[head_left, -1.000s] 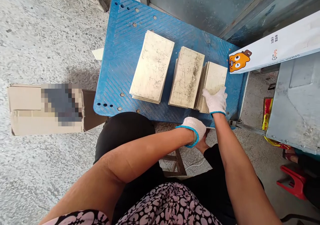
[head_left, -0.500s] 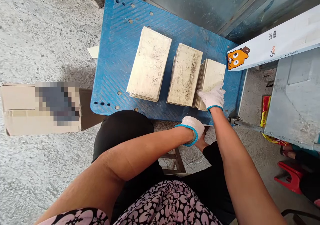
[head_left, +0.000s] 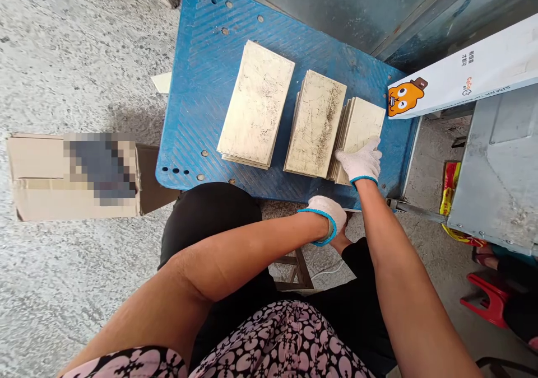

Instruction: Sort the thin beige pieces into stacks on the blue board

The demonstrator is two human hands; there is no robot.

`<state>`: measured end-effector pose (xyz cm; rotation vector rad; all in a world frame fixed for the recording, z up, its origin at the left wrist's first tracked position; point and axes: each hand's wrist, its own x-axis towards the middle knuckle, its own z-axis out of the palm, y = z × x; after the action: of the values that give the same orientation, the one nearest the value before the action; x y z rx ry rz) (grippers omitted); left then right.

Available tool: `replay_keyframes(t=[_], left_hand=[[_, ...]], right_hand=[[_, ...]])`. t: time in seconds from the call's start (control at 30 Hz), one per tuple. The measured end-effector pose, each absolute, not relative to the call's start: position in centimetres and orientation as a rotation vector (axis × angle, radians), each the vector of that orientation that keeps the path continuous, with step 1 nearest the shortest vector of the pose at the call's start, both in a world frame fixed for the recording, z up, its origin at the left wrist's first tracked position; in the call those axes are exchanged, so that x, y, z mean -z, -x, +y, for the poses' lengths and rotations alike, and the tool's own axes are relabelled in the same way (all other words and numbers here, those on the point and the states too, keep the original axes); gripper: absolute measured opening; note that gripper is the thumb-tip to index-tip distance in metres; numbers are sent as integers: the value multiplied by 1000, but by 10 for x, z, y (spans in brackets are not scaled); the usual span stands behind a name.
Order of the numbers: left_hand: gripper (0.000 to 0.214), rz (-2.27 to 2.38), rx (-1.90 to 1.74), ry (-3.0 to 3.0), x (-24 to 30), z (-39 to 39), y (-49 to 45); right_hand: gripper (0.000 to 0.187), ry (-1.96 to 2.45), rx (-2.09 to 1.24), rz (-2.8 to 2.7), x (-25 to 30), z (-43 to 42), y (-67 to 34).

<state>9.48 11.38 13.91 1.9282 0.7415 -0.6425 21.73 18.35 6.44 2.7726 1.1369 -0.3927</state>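
Note:
Three stacks of thin, pale rectangular plates lie on the blue plastic platform (head_left: pixel 205 103). The left stack (head_left: pixel 256 103) is the largest, the middle stack (head_left: pixel 315 123) has dark scuffs, and the right stack (head_left: pixel 365 120) is the smallest. Across the near end of that right stack lies my right hand (head_left: pixel 360 159), in a white knit glove with a blue cuff, thumb at its left edge and fingers at its right edge. My left hand (head_left: pixel 330 213), gloved alike, is at the platform's near edge below the stacks; its fingers are hidden.
A cardboard box (head_left: pixel 33 199) with a blurred patch stands on the concrete floor at left. To the right are a long white carton (head_left: pixel 454 75) with an orange cartoon, a grey metal surface (head_left: pixel 504 165) and a red stool (head_left: pixel 483 299). Part of another person shows at the right edge.
The whole view has shifted slightly, with the platform and stacks appearing a little farther right and up. Both hands keep nearly the same places relative to the stacks.

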Motion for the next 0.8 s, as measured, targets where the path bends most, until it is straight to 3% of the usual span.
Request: replay_keyframes(t=[0.17,0.47,0.63,0.8], left_hand=[[34,695,620,-1990,-126,110,-96],[41,697,625,-2065,-111,117,-94],[37,702,665,-2103,-105,114,-97],[34,691,719,-2120,-97,109,-103]], right_hand=[[127,-2883,542,1211,-65,178,-229],[93,-3437,798,1422,-51,58,-276],[68,-3170,928,1117,-17,-22,-293],[70,-3071,1075,1116,10,-46,-303]])
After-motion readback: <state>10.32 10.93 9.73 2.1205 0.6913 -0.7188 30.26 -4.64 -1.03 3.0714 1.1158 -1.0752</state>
